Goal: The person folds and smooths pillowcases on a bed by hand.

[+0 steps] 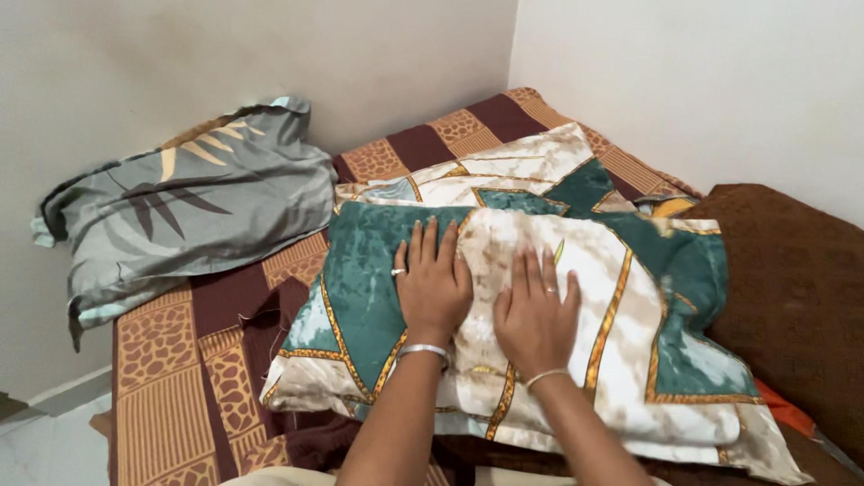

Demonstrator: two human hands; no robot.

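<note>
- I am pressing the teal-and-cream pillow flat on the bed; it is looking soft, light, yielding.
- My left hand and right hand are lying with fingers spread, gripping nothing.
- Corners beyond the fingertips are looking best to grab; a grey pillow is lying well left.

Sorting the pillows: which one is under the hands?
The green and cream pillow, under both hands; the grey leaf-print pillow leans untouched against the wall.

Soft, even indoor light, faint shadows under the hands, sharp focus, mild wide-angle bending at edges.
</note>
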